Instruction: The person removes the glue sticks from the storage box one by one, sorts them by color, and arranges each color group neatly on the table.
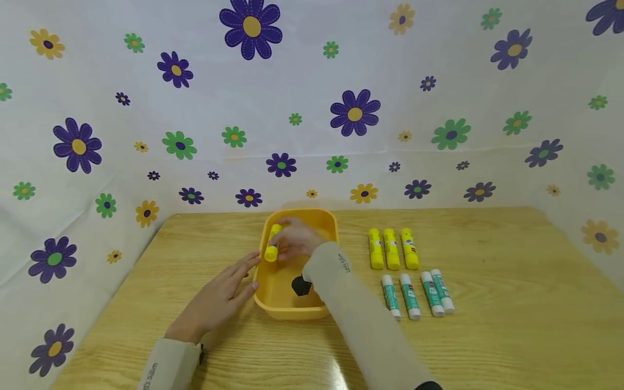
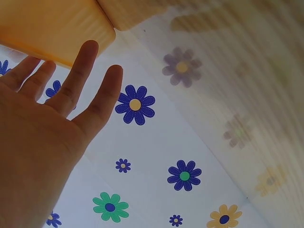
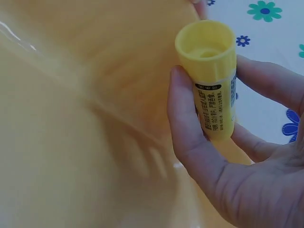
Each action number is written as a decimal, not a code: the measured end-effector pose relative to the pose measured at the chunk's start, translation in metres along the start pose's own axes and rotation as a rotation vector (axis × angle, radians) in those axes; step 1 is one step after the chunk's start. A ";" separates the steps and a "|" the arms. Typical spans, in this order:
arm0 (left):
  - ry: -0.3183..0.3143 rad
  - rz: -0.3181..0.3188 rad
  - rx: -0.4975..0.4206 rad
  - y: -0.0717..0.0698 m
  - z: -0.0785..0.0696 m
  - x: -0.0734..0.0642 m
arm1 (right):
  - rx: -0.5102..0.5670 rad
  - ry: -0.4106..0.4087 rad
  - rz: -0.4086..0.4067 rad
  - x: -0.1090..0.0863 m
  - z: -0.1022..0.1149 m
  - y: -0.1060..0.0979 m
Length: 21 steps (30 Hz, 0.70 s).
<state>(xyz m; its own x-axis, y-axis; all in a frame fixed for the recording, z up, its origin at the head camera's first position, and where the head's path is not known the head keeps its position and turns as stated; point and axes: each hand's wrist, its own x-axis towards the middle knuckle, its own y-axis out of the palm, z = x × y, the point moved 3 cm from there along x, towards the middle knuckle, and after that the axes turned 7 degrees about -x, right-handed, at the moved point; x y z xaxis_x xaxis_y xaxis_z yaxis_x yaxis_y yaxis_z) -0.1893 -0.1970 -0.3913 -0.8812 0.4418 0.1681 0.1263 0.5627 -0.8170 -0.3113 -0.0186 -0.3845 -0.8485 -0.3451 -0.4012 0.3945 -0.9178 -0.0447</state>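
Observation:
A yellow glue stick [image 3: 213,99] is pinched between the thumb and fingers of my right hand [image 1: 298,238], its hollow base facing the right wrist camera. In the head view this glue stick [image 1: 273,244] is over the left side of a yellow-orange plastic basin [image 1: 292,313]. My left hand [image 1: 219,300] rests its fingertips at the basin's left outer wall, fingers fairly straight. The left wrist view shows the left hand's spread fingers [image 2: 102,99] beside the basin wall [image 2: 57,28]. Part of the basin's inside is hidden by my right hand and sleeve.
Right of the basin, three yellow glue sticks [image 1: 391,249] lie side by side on the wooden table [image 1: 512,325]. Nearer me lie several white-and-teal glue sticks [image 1: 410,296], two of them touching. A flower-printed white sheet [image 1: 292,81] hangs behind the table.

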 end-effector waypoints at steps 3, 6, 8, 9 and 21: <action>0.003 0.003 0.002 0.001 -0.001 0.002 | -0.001 -0.020 -0.006 -0.006 0.006 -0.011; 0.005 0.002 -0.001 0.002 -0.001 0.003 | 0.004 -0.040 -0.021 -0.012 0.014 -0.023; 0.007 0.002 -0.008 0.002 -0.001 0.003 | -0.002 -0.055 -0.033 -0.016 0.019 -0.031; 0.007 0.001 -0.010 0.002 -0.002 0.003 | -0.007 -0.061 -0.037 -0.018 0.021 -0.035; 0.011 -0.006 -0.005 0.001 0.000 -0.001 | -0.055 -0.127 -0.033 -0.044 0.040 -0.073</action>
<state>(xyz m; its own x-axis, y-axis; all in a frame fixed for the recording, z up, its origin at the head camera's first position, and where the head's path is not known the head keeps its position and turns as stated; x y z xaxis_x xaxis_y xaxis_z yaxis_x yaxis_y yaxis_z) -0.1886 -0.1968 -0.3920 -0.8769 0.4461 0.1790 0.1232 0.5685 -0.8134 -0.3168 0.0561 -0.3265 -0.8978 -0.3399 -0.2800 0.3811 -0.9182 -0.1075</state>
